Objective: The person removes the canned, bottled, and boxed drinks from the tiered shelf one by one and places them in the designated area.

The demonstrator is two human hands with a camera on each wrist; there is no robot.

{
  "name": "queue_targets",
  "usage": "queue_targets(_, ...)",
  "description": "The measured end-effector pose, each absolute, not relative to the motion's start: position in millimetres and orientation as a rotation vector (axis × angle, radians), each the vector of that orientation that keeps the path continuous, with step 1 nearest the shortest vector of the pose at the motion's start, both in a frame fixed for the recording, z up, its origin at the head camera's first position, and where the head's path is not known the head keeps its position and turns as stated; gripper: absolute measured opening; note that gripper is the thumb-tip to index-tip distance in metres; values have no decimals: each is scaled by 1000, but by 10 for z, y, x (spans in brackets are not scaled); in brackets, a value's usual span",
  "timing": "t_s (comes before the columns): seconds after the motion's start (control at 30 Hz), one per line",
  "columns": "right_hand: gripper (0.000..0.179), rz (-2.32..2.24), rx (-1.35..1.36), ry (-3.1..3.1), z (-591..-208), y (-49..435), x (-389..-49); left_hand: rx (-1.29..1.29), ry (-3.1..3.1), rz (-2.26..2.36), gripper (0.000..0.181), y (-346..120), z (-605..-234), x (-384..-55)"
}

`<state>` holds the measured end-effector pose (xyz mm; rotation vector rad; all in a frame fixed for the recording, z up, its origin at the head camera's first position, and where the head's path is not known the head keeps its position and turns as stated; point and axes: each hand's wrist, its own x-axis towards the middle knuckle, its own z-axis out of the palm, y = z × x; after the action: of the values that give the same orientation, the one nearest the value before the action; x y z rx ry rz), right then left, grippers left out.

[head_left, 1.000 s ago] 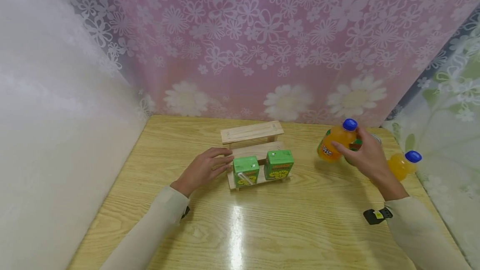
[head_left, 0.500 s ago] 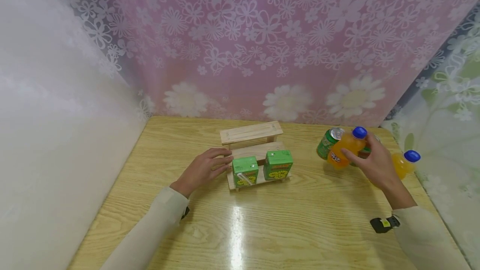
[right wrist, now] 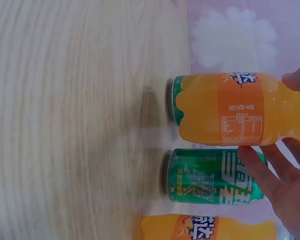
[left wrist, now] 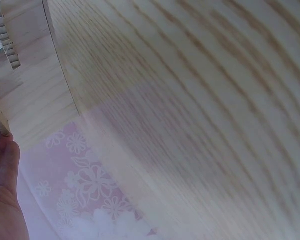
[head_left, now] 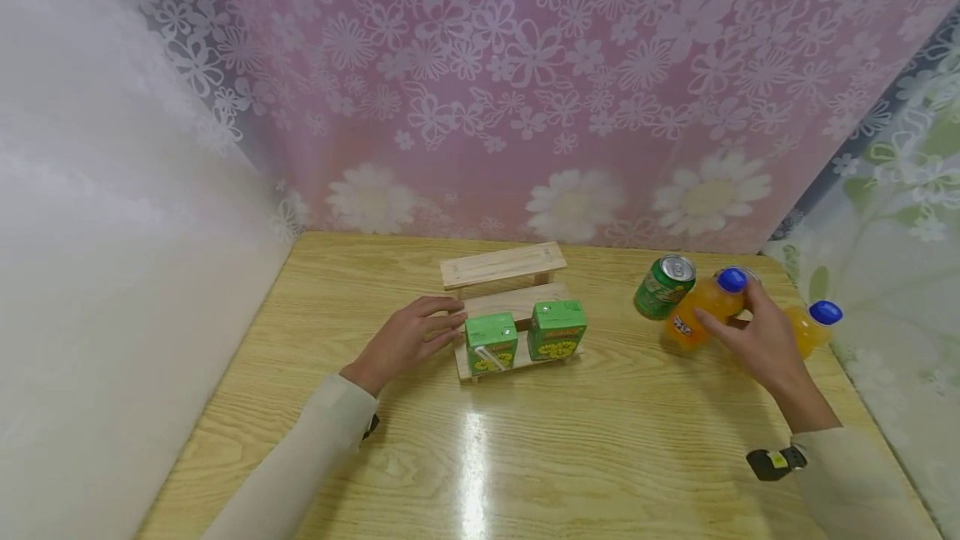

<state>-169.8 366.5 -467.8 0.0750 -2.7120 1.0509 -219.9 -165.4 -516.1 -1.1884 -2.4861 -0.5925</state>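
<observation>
My right hand grips an orange soda bottle with a blue cap, thumb on one side and fingers on the other. In the right wrist view the bottle is held in front of one green can, partly covering it; a second green soda can stands alongside. My left hand touches the left side of a small stepped wooden stand; in the left wrist view its fingertips meet a plank's end. Two green juice boxes, one with a straw and another, sit on the lowest step.
Near the table's right edge stands a second orange soda bottle, partly behind my right hand. A green can stands left of the held bottle. Another can's top shows behind it. A floral curtain hangs along the back.
My right hand has moved right and toward me with the bottle, uncovering the green can on the left. My left hand and the stand have stayed put.
</observation>
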Motion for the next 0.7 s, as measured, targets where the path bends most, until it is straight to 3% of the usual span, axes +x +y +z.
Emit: queue_targets(0.7,69,1029,-36,-2717,-4863,3752,-1603,-1172,-2496,-628,37,-1639,-5158,-2188)
